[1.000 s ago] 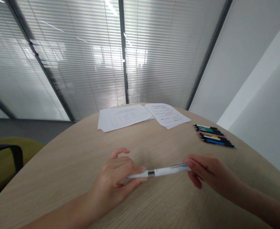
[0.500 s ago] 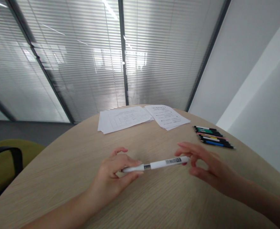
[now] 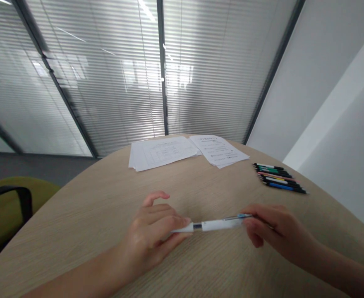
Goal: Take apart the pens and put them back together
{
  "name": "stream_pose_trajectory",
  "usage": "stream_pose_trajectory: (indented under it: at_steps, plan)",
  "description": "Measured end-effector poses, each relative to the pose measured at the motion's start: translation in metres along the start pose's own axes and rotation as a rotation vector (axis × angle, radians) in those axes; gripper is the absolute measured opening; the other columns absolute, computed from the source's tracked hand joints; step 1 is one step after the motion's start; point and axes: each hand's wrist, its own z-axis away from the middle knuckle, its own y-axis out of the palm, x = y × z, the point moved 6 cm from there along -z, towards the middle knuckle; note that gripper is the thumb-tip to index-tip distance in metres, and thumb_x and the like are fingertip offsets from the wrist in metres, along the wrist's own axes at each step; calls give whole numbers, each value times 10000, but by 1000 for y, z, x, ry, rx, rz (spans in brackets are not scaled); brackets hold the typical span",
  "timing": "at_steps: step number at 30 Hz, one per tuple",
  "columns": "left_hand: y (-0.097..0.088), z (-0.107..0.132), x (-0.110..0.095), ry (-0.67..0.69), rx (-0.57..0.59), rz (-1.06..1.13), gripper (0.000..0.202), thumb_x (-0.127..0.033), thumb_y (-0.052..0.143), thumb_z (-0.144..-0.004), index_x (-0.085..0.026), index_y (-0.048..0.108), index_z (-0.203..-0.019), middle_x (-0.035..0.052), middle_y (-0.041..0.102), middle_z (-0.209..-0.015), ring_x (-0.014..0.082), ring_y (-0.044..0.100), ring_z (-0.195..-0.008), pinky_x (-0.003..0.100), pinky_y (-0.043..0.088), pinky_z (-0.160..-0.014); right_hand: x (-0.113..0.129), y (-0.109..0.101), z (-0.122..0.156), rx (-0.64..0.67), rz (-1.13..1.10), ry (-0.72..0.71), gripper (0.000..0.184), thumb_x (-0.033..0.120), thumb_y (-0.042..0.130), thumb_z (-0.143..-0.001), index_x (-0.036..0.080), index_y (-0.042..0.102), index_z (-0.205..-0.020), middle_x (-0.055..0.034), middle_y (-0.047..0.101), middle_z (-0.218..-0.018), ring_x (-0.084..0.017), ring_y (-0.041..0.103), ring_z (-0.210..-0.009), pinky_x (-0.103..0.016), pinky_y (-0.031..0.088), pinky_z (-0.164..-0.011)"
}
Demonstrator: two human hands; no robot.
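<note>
A white pen [image 3: 216,224] lies level across the gap between my two hands, above the table. Its short left section and longer right section stand slightly apart, with a dark clear part showing between them. My left hand [image 3: 157,227] pinches the short section between thumb and fingers, the index finger raised and curled. At the other end my right hand [image 3: 271,225] grips the pen by thumb and forefinger, near its metal clip and light-blue tip. Fingers cover the very ends.
A row of several pens in mixed colours [image 3: 279,179] lies at the right of the wooden table [image 3: 107,198]. Printed papers [image 3: 163,154] and another sheet [image 3: 219,150] rest at the far edge. A green chair [image 3: 42,190] stands at left, before blinds.
The right hand's loose fingers have closed on the pen's end. The pen has rolled, so its clip now shows instead of the printed label. Both hands appear slightly lower in view.
</note>
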Motion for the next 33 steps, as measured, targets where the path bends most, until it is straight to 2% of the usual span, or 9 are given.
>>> stream_pose_trajectory:
  at_steps: [3, 6, 9, 12, 19, 24, 26, 29, 33]
  plan:
    - [-3, 2, -5, 90, -34, -84, 65, -101, 543, -755, -154, 579, -761, -21, 650, -617, 84, 579, -538, 315, 348, -806, -12, 15, 2, 126, -152, 239, 329, 341, 321, -828, 191, 449, -566, 41, 480, -359, -79, 427, -330, -174, 339, -391]
    - [-3, 6, -9, 182, -9, -165, 101, -72, 505, -773, -133, 583, -794, -7, 667, -658, 95, 594, -599, 313, 333, -826, -19, 28, 5, 198, -310, 419, 319, 381, 306, -807, 189, 440, -590, 62, 426, -322, -65, 338, -276, -169, 278, -343]
    - [1, 11, -11, 239, 51, -215, 163, -68, 432, -813, -125, 584, -825, 5, 675, -692, 107, 603, -649, 317, 322, -840, -23, 37, 7, 232, -410, 514, 344, 425, 293, -788, 186, 417, -573, 79, 374, -296, -47, 259, -244, -160, 208, -311]
    - [4, 12, -12, 237, 52, -186, 160, -73, 430, -814, -128, 580, -824, 3, 674, -678, 100, 603, -621, 304, 330, -829, -27, 40, 8, 263, -453, 553, 361, 464, 296, -769, 187, 404, -565, 88, 341, -289, -41, 232, -237, -159, 167, -297]
    - [6, 1, 6, -153, 116, 91, 24, -151, 589, -709, -172, 585, -720, -46, 631, -551, 75, 552, -465, 313, 391, -779, -28, 26, 0, 198, -443, 473, 333, 449, 329, -757, 189, 407, -565, 80, 368, -319, -55, 285, -292, -177, 230, -352]
    - [11, 7, 21, -642, 165, 396, 47, -203, 602, -640, -168, 589, -668, -17, 605, -605, 110, 543, -560, 206, 431, -515, -25, 18, -6, 135, -390, 401, 321, 416, 355, -763, 198, 395, -531, 52, 425, -383, -79, 368, -361, -201, 297, -407]
    - [15, 12, 24, -793, 195, 523, 75, -214, 603, -631, -167, 590, -688, -24, 588, -615, 97, 518, -544, 189, 413, -489, -25, 16, -7, 108, -365, 392, 328, 414, 347, -766, 203, 392, -519, 48, 428, -393, -88, 386, -374, -211, 314, -421]
    - [18, 14, 24, -860, 219, 689, 109, -207, 604, -637, -175, 590, -740, -29, 590, -648, 96, 516, -579, 198, 414, -540, -23, 13, -8, 89, -320, 373, 350, 409, 331, -773, 209, 388, -491, 40, 425, -394, -98, 401, -392, -223, 336, -447]
    - [16, 14, 22, -834, 219, 843, 208, -253, 627, -653, -198, 609, -853, -17, 624, -736, 117, 536, -676, 235, 416, -663, -22, 6, -10, 49, -273, 360, 360, 414, 317, -780, 215, 399, -492, 29, 442, -406, -109, 418, -403, -229, 350, -450]
